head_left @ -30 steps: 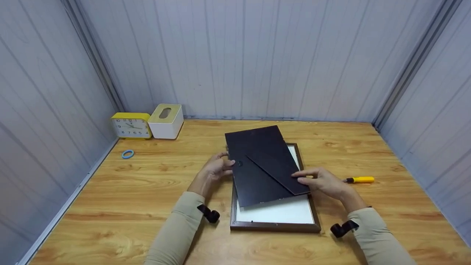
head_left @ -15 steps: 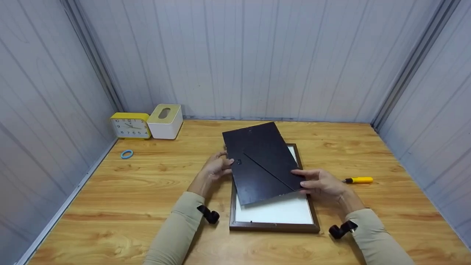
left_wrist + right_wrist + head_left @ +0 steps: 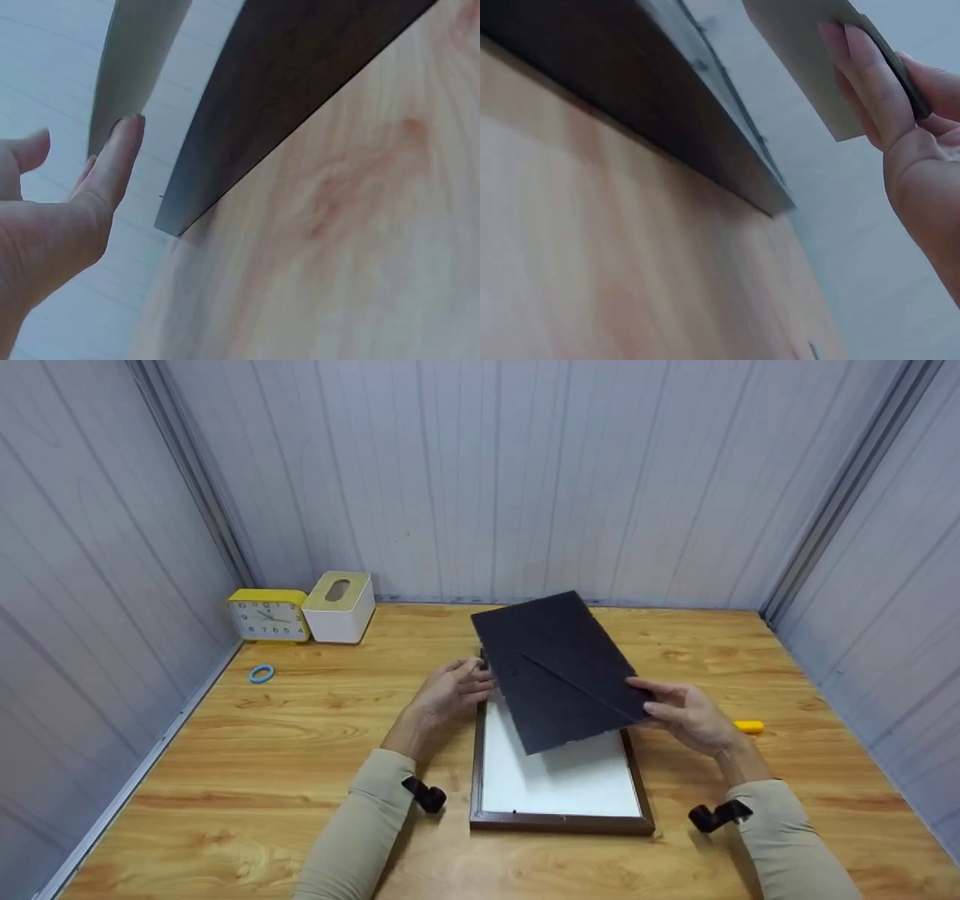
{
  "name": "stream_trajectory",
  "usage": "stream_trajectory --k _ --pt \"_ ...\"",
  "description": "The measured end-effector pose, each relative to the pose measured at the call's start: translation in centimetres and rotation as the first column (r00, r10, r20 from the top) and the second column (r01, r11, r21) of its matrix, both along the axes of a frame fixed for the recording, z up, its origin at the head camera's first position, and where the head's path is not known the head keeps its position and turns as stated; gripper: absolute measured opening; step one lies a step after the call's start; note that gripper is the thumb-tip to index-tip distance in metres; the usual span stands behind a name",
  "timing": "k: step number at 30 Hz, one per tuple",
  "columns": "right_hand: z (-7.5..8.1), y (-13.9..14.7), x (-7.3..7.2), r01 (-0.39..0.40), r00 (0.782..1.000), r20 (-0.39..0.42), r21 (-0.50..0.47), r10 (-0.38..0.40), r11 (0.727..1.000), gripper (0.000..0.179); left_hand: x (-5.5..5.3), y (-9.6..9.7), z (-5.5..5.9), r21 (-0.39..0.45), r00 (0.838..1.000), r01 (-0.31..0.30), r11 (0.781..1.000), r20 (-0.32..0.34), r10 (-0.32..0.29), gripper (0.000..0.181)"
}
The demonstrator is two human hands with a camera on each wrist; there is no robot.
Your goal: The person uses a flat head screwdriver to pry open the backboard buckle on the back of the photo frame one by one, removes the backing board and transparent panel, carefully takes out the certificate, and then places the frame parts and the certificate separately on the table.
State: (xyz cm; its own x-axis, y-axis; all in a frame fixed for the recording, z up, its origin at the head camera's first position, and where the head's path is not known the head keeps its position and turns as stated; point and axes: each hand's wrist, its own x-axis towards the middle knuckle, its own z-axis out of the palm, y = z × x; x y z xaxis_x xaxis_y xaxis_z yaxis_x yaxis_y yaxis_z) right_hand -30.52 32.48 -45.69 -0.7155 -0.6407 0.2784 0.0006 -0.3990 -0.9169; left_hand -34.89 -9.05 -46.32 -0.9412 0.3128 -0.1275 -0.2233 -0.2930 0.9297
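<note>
Between thumb and fingers, my right hand [image 3: 694, 720] pinches the right corner of a black picture-frame backing board [image 3: 555, 667]. The board is tilted and raised over a brown picture frame [image 3: 562, 823], which lies face down on the table. A white sheet [image 3: 570, 791] shows inside the frame. Beside the board's left edge is my left hand [image 3: 442, 697], fingers extended and thumb apart. In the left wrist view its fingertips overlap the board's pale underside [image 3: 139, 60]. The right wrist view shows the fingers under the board [image 3: 802, 60] and the thumb on the other side.
A yellow screwdriver handle [image 3: 750, 727] lies right of the frame, partly hidden by the right hand. At the back left stand a yellow alarm clock [image 3: 268, 616] and a white tissue box [image 3: 339, 611], with a blue ring [image 3: 261, 673] in front. Panel walls [image 3: 480, 480] border the table.
The right hand has lifted the backing board and moved it right and away, uncovering more of the white sheet. The left hand has let go of the board's left edge.
</note>
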Motion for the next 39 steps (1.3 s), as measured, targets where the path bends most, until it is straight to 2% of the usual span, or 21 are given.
stream_trajectory --k 2,3,4,5,6,8,9,10,11,12,13,14,15,17,25,28,30,32,34,35,39 --pt "0.3 1.1 -0.2 -0.003 1.000 -0.015 -0.033 0.003 0.999 0.045 0.1 -0.3 0.1 -0.093 0.991 0.070 0.993 -0.105 -0.079 0.046" --pt "0.4 1.6 -0.3 0.000 1.000 -0.024 -0.047 -0.001 0.999 0.045 0.2 -0.4 0.1 -0.184 0.978 0.101 0.978 -0.162 -0.131 0.050" --pt "0.5 2.2 -0.3 0.006 1.000 -0.029 -0.059 -0.007 0.998 0.045 0.4 -0.6 0.2 -0.297 0.958 0.126 0.947 -0.212 -0.194 0.057" --pt "0.6 2.8 -0.4 0.019 0.999 -0.036 -0.067 -0.022 0.998 0.045 0.5 -0.7 0.2 -0.413 0.931 0.149 0.898 -0.248 -0.268 0.067" --pt "0.6 3.4 -0.4 0.041 0.998 -0.047 -0.068 -0.044 0.997 0.045 0.8 -0.8 0.3 -0.522 0.901 0.167 0.836 -0.263 -0.345 0.079" --pt "0.9 4.7 -0.5 0.065 0.996 -0.058 -0.081 -0.070 0.995 0.044 1.2 -0.9 0.4 -0.716 0.837 0.199 0.669 -0.231 -0.496 0.105" --pt "1.0 5.4 -0.6 0.076 0.994 -0.065 -0.094 -0.082 0.993 0.044 1.4 -0.8 0.5 -0.786 0.807 0.213 0.581 -0.194 -0.558 0.118" --pt "1.0 6.2 -0.5 0.090 0.993 -0.067 -0.099 -0.097 0.991 0.044 1.6 -0.7 0.4 -0.829 0.780 0.232 0.509 -0.155 -0.606 0.125" --pt "1.0 7.0 -0.5 0.098 0.992 -0.070 -0.105 -0.106 0.990 0.044 1.8 -0.6 0.4 -0.859 0.758 0.243 0.451 -0.122 -0.641 0.131" --pt "0.9 7.8 -0.4 0.113 0.990 -0.067 -0.110 -0.120 0.987 0.044 1.9 -0.5 0.3 -0.881 0.743 0.248 0.403 -0.094 -0.662 0.135" --pt "0.8 8.6 -0.3 0.128 0.989 -0.063 -0.116 -0.136 0.985 0.045 2.0 -0.4 0.3 -0.894 0.733 0.250 0.372 -0.076 -0.676 0.137" --pt "0.7 9.5 -0.2 0.149 0.986 -0.056 -0.118 -0.156 0.982 0.045 2.1 -0.4 0.3 -0.899 0.727 0.256 0.355 -0.063 -0.684 0.138" --pt "0.6 10.3 -0.1 0.169 0.983 -0.047 -0.116 -0.176 0.979 0.045 2.2 -0.4 0.3 -0.905 0.722 0.253 0.342 -0.059 -0.690 0.138" --pt "0.2 11.9 0.1 0.215 0.976 -0.017 -0.109 -0.218 0.970 0.046 2.2 -0.3 0.3 -0.906 0.723 0.253 0.340 -0.056 -0.689 0.138" --pt "-1.0 16.0 1.2 0.385 0.921 0.053 0.028 -0.386 0.923 0.042 2.1 0.0 0.3 -0.891 0.740 0.274 0.363 -0.045 -0.671 0.138" --pt "-1.3 16.4 1.2 0.447 0.889 0.025 0.160 -0.456 0.880 0.039 2.1 0.1 0.3 -0.891 0.741 0.274 0.362 -0.044 -0.670 0.137" --pt "-1.5 16.3 1.0 0.477 0.868 0.010 0.266 -0.497 0.838 0.040 2.2 0.1 0.2 -0.892 0.740 0.277 0.358 -0.040 -0.671 0.137" --pt "-1.4 15.9 0.7 0.497 0.843 0.001 0.385 -0.539 0.778 0.043 2.2 -0.1 0.2 -0.890 0.735 0.284 0.357 -0.038 -0.677 0.136" --pt "-1.1 15.7 0.3 0.512 0.818 -0.050 0.519 -0.574 0.685 0.047 2.3 -0.2 0.1 -0.891 0.722 0.285 0.354 -0.043 -0.690 0.135" --pt "-0.8 15.6 0.0 0.514 0.811 -0.092 0.583 -0.577 0.630 0.049 2.2 -0.3 0.1 -0.890 0.719 0.287 0.354 -0.044 -0.694 0.135" --pt "0.8 15.0 -1.4 0.525 0.794 -0.291 0.772 -0.534 0.359 0.072 2.0 -0.3 0.3 -0.885 0.718 0.287 0.366 -0.054 -0.694 0.135"
